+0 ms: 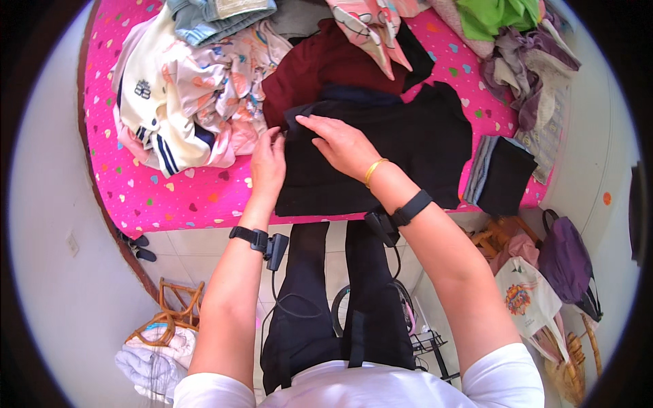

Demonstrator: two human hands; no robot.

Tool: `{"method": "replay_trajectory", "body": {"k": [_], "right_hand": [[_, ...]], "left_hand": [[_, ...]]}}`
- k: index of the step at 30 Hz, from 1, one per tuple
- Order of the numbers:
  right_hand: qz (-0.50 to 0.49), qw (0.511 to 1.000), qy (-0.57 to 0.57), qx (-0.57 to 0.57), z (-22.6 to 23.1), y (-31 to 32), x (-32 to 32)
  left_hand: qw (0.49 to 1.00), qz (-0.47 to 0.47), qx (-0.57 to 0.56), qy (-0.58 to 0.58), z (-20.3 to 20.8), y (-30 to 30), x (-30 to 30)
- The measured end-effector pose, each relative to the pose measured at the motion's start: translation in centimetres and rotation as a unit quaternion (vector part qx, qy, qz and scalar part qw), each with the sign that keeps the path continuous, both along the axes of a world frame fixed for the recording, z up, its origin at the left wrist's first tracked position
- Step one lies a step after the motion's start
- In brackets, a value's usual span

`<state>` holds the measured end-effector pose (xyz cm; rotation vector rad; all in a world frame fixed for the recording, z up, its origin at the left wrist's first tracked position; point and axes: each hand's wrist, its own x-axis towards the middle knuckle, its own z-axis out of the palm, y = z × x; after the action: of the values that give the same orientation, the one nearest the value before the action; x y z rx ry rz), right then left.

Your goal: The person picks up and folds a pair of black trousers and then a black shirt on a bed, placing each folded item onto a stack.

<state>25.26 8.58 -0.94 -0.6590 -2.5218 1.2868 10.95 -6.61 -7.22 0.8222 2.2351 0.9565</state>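
Note:
A black garment (408, 160) lies spread flat along the near edge of the bed, in front of me. At its left edge is my left hand (268, 166), fingers bent and closed at the cloth's border. My right hand (343, 146) rests over the upper left part of the garment. Its fingers are stretched out toward the left, palm down, with nothing held. Just beyond the garment lie a dark red garment (299, 71) and a strip of navy cloth (360, 95).
Left of my hands is a pile of white and pink printed clothes (204, 95), with folded denim (221, 20) above it. Folded dark clothes (507, 177) sit at the right edge of the pink bedspread (183, 204). A purple backpack (566, 258) and a white bag (527, 296) stand lower right.

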Motion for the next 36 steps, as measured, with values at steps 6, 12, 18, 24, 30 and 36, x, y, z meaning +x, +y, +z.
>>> {"method": "replay_trajectory", "body": {"k": [6, 12, 18, 24, 30, 36], "right_hand": [[-0.06, 0.996, -0.07, 0.006, -1.0, 2.2, 5.2], [-0.149, 0.973, -0.172, 0.042, -3.1, 5.2, 15.2], [-0.24, 0.935, -0.257, 0.047, -5.5, 6.2, 25.7], [-0.208, 0.936, -0.281, -0.04, -5.6, 3.7, 32.4], [-0.206, 0.928, -0.295, -0.097, -5.4, -0.5, 36.7], [-0.261, 0.928, -0.258, -0.068, -5.9, -2.2, 39.4]], "left_hand": [[0.992, -0.043, 0.0, 0.116, 1.8, 0.5, 0.4], [0.963, -0.167, 0.053, 0.206, 3.8, 3.2, 2.9], [0.959, -0.174, 0.103, 0.197, 4.4, 7.4, 7.0], [0.927, -0.337, 0.056, 0.154, 3.7, 9.9, 13.1], [0.898, -0.43, -0.036, 0.089, 1.7, 12.0, 20.1], [0.884, -0.452, -0.051, 0.105, 0.5, 16.0, 26.4]]}}
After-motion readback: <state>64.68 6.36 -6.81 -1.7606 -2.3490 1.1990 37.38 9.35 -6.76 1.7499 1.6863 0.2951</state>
